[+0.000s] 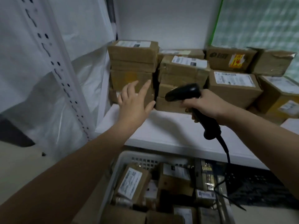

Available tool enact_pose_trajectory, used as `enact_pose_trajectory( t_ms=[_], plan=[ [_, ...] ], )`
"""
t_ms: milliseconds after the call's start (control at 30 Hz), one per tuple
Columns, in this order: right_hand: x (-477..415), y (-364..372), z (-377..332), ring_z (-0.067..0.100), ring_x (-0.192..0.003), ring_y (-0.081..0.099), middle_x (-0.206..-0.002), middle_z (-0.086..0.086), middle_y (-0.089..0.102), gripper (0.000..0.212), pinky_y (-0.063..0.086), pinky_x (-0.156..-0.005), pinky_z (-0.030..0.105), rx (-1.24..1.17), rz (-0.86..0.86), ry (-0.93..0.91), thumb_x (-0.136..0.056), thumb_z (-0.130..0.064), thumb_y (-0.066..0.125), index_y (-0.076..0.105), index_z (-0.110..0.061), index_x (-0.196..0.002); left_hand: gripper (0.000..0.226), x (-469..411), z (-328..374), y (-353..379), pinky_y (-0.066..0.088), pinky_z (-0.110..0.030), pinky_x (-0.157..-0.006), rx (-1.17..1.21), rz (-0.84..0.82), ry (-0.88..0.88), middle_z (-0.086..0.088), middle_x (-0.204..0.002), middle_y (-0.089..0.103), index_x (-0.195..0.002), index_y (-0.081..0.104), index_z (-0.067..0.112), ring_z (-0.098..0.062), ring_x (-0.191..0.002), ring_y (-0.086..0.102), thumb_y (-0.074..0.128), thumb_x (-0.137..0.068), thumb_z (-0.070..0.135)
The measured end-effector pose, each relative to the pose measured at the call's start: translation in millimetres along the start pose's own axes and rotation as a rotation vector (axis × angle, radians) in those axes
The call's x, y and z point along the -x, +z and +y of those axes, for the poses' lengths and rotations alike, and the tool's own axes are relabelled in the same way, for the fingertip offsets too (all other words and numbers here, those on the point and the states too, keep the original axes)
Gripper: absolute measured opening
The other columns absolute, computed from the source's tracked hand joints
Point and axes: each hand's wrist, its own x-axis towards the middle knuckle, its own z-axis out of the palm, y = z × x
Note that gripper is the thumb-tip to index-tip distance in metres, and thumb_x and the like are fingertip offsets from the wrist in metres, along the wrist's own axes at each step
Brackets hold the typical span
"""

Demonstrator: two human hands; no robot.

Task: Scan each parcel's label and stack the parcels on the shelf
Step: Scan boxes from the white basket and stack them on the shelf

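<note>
Cardboard parcels stand stacked at the far left of the white shelf. Her left hand, fingers spread, holds nothing beside them; her right hand grips the scanner. A careless nudge could topple that leaning stack.

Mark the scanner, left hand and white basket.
scanner (184, 92): head view, top of its black head.
left hand (134, 105): head view, back of the hand.
white basket (145, 161): head view, slotted far wall.
</note>
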Motion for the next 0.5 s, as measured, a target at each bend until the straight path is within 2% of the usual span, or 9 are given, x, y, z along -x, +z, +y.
enact_pose_trajectory(
  t_ms=[100, 167, 233, 367, 500],
  plan=[
    [34.1, 28.5, 31.3, 0.025, -0.059, 0.059, -0.071, 0.013, 0.059, 0.029, 0.05, -0.056, 0.033, 0.038, -0.071, 0.038, -0.083, -0.023, 0.073, 0.066, 0.002, -0.095, 0.062, 59.9, -9.5, 14.0, 0.017, -0.045, -0.11, 0.039, -0.096, -0.057, -0.007, -0.152, 0.022, -0.149, 0.023, 0.037, -0.027, -0.138, 0.015, 0.05, -0.094, 0.048],
    [54.1, 49.6, 54.6, 0.022, -0.057, 0.059, -0.064, 0.01, 0.06, 0.021, 0.047, -0.055, 0.028, 0.119, -0.106, 0.047, -0.081, -0.024, 0.074, 0.067, -0.005, -0.081, 0.062, 97.9, -18.2, 27.2, 0.02, -0.044, -0.109, 0.044, -0.144, -0.086, -0.007, -0.15, 0.025, -0.149, 0.025, 0.036, -0.027, -0.135, 0.019, 0.051, -0.093, 0.047],
    [72.3, 68.8, 80.1, 0.018, -0.056, 0.058, -0.057, 0.004, 0.059, 0.023, 0.042, -0.051, 0.022, 0.198, -0.135, 0.08, -0.08, -0.027, 0.075, 0.063, -0.012, -0.068, 0.064, 134.7, -27.1, 39.9, 0.025, -0.044, -0.107, 0.053, -0.212, -0.131, -0.008, -0.148, 0.029, -0.149, 0.028, 0.032, -0.029, -0.133, 0.024, 0.054, -0.092, 0.046],
    [99.9, 92.9, 126.2, 0.024, -0.059, 0.062, -0.059, 0.005, 0.061, 0.027, 0.042, -0.057, 0.029, 0.195, -0.171, 0.132, -0.076, -0.034, 0.077, 0.065, -0.01, -0.072, 0.069, 193.0, -48.3, 64.4, 0.028, -0.045, -0.106, 0.089, -0.318, -0.213, -0.017, -0.142, 0.037, -0.147, 0.035, 0.018, -0.035, -0.131, 0.033, 0.059, -0.088, 0.046],
    [118.2, 107.0, 162.6, 0.013, -0.048, 0.056, -0.046, -0.005, 0.057, 0.022, 0.042, -0.053, 0.025, 0.103, -0.159, 0.228, -0.081, -0.025, 0.074, 0.061, -0.016, -0.066, 0.072, 231.4, -54.0, 83.9, 0.033, -0.039, -0.104, -0.018, -0.453, -0.19, -0.014, -0.144, 0.037, -0.147, 0.032, 0.015, -0.029, -0.129, 0.038, 0.06, -0.088, 0.045]
  ],
)
